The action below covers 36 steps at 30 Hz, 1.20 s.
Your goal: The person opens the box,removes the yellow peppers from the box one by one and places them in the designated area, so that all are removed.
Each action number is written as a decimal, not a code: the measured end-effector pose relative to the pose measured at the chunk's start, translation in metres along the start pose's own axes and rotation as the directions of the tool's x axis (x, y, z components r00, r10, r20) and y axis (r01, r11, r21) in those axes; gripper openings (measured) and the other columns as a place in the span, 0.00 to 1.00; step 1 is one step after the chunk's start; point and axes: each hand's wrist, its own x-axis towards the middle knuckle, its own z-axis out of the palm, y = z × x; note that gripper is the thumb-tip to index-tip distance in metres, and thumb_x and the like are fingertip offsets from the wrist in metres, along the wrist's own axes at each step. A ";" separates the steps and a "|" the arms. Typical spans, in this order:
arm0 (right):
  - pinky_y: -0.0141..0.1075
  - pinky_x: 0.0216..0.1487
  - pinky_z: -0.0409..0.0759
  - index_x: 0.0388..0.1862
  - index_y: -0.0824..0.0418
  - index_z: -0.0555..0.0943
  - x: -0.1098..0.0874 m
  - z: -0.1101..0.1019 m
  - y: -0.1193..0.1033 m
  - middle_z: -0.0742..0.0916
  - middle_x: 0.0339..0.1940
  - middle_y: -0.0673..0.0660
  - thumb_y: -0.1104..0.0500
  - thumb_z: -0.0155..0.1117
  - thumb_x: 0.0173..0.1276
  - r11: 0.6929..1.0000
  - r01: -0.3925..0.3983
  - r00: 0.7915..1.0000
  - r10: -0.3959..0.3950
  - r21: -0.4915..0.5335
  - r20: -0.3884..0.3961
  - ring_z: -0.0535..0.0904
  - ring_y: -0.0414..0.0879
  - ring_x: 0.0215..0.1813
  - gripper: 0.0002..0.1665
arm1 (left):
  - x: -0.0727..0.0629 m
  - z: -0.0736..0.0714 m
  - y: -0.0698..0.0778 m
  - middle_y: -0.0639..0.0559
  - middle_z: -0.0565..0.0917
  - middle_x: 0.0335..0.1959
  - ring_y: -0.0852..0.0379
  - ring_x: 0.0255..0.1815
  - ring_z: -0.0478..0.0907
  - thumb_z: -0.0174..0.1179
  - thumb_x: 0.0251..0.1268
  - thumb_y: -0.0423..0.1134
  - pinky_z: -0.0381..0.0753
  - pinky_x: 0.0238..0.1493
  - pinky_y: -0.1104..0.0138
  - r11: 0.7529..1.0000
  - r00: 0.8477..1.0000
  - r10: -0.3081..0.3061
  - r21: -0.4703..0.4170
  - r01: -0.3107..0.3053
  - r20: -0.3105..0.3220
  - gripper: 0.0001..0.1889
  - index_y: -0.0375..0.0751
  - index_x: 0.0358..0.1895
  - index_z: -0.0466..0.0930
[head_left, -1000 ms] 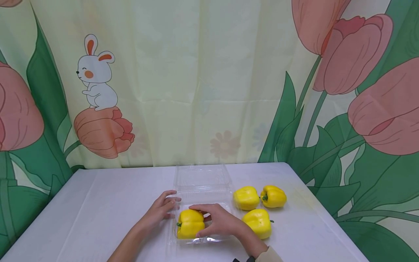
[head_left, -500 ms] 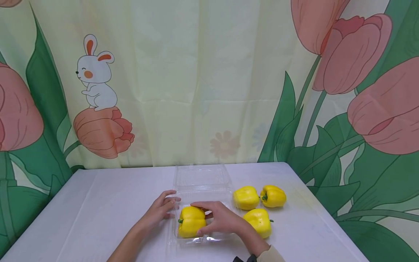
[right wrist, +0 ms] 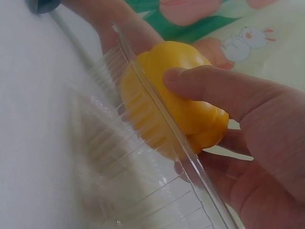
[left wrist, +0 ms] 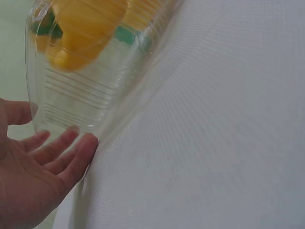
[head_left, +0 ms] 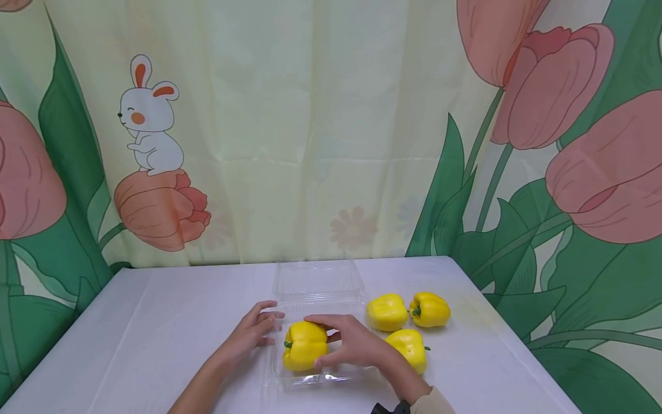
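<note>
A yellow bell pepper (head_left: 305,346) with a green stem is over the front half of a clear plastic clamshell container (head_left: 319,376). Thumb and fingers of my right hand (head_left: 357,343) grip it from its right side; in the right wrist view the bell pepper (right wrist: 174,95) shows above the container's rim. At the container's left side is my left hand (head_left: 251,329), its fingers loosely spread. In the left wrist view, fingertips of the left hand (left wrist: 43,167) touch the clear wall, and green stems show through the plastic.
Three more yellow bell peppers lie right of the container: one at the back (head_left: 387,312), one farther right (head_left: 430,309), one nearer (head_left: 408,348), partly behind the right forearm. The container's raised lid (head_left: 319,279) stretches toward the table's back edge. A patterned curtain (head_left: 310,144) hangs behind.
The right hand has raised the bell pepper a little, shifting it slightly back and to the right. My left hand has stayed at the container's side.
</note>
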 end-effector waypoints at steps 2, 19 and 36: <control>0.26 0.55 0.79 0.70 0.50 0.69 -0.001 -0.001 -0.001 0.80 0.64 0.44 0.48 0.73 0.57 1.000 -0.001 1.000 0.001 -0.004 -0.006 0.76 0.35 0.58 0.42 | 0.000 0.000 0.000 0.39 0.75 0.63 0.53 0.52 0.77 0.48 0.74 0.42 0.84 0.50 0.62 1.000 1.000 0.005 -0.004 -0.005 0.003 0.25 0.42 0.70 0.58; 0.28 0.55 0.80 0.69 0.42 0.69 -0.012 -0.012 -0.006 0.79 0.65 0.43 0.48 0.74 0.57 1.000 -0.008 0.998 0.008 0.000 -0.061 0.76 0.37 0.58 0.40 | 0.000 0.002 0.001 0.41 0.77 0.62 0.52 0.52 0.78 0.49 0.74 0.42 0.85 0.49 0.62 1.000 0.999 -0.020 0.005 0.020 -0.027 0.24 0.44 0.69 0.60; 0.29 0.57 0.80 0.68 0.39 0.69 -0.025 -0.021 -0.007 0.78 0.65 0.41 0.49 0.75 0.56 1.000 0.028 0.994 -0.027 0.008 -0.107 0.76 0.40 0.60 0.41 | -0.003 0.000 0.001 0.37 0.75 0.64 0.50 0.54 0.77 0.48 0.75 0.41 0.84 0.48 0.63 1.000 1.000 0.021 -0.006 -0.021 -0.002 0.24 0.40 0.70 0.58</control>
